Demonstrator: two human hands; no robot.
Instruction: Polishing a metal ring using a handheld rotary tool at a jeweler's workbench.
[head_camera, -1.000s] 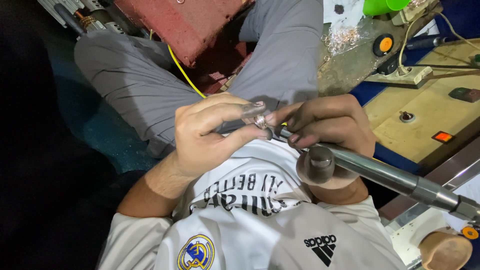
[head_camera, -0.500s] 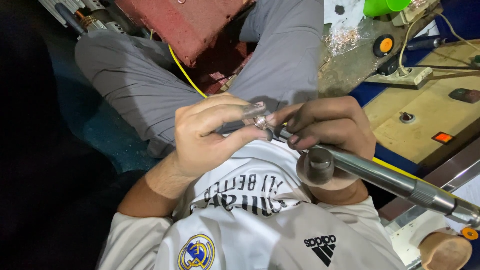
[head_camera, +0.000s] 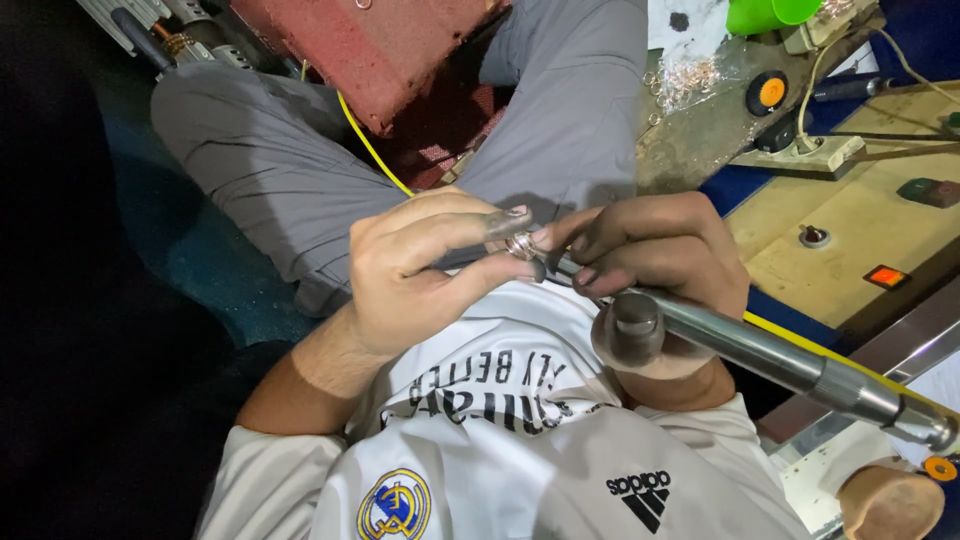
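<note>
My left hand pinches a small silver ring between thumb and forefinger, over my lap. My right hand grips a thin metal rod whose tip meets the ring; fingertips of both hands almost touch there. A thick steel bar with a round end runs from under my right wrist out to the lower right. I sit cross-legged in grey trousers and a white shirt.
A red metal box stands ahead between my knees, with a yellow cable beside it. At right is a wooden bench top with switches, a power strip, loose metal rings and a green cup.
Both hands stay together on the ring and rod. The steel bar and my right hand shifted very slightly; nothing was let go.
</note>
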